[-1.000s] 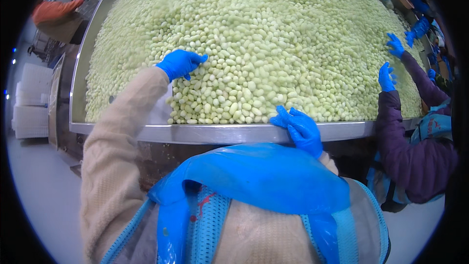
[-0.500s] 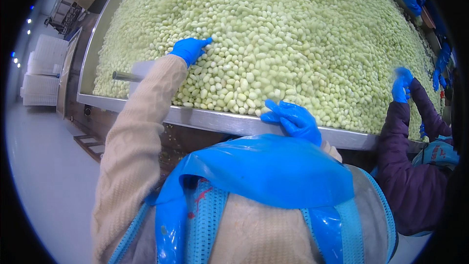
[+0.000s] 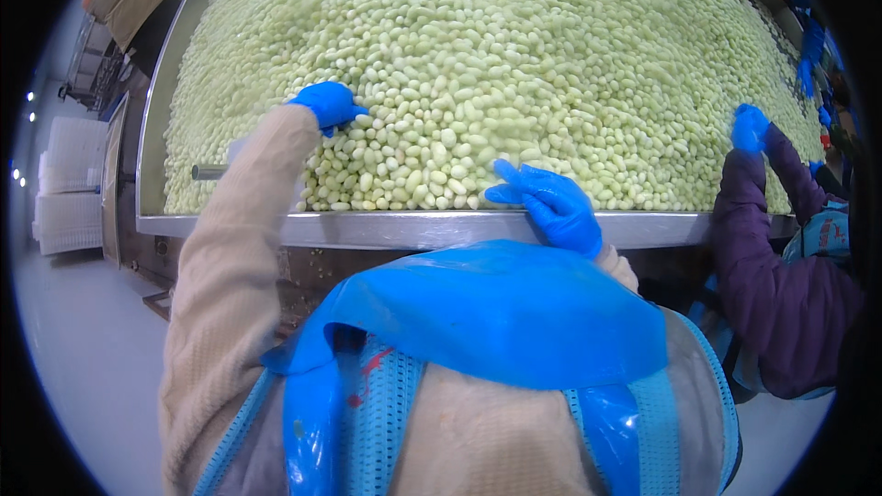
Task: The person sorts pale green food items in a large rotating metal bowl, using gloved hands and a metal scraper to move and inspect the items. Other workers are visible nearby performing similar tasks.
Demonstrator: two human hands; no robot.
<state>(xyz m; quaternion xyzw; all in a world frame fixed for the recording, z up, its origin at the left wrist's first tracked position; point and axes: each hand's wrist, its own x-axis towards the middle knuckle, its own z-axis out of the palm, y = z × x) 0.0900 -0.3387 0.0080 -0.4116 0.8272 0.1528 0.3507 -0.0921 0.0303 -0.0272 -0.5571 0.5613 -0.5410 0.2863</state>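
A wide, shallow metal tray (image 3: 404,231) is heaped with small pale green ovals (image 3: 478,73), bean- or grape-like; I cannot tell which. My left hand (image 3: 326,106), in a blue glove, is over the near left part of the heap. Its fingers are curled down and partly hidden, and one pale oval lies right at the fingertips. Whether anything is inside the grip is not visible. My right hand (image 3: 559,209), also blue-gloved, hangs over the tray's near rim. Its fingers are stretched toward the ovals and nothing shows between them.
A metal pipe (image 3: 209,172) juts out beside my left forearm. At right, a co-worker's blue-gloved hand (image 3: 751,129) and purple sleeve (image 3: 758,257) reach over the heap. More gloved hands show at the far right edge. White stacked crates (image 3: 72,186) stand on the floor at left.
My left hand has drawn back left and toward me, its fingers now curled under. My right hand keeps nearly the same pose. The view has shifted slightly over the tray.
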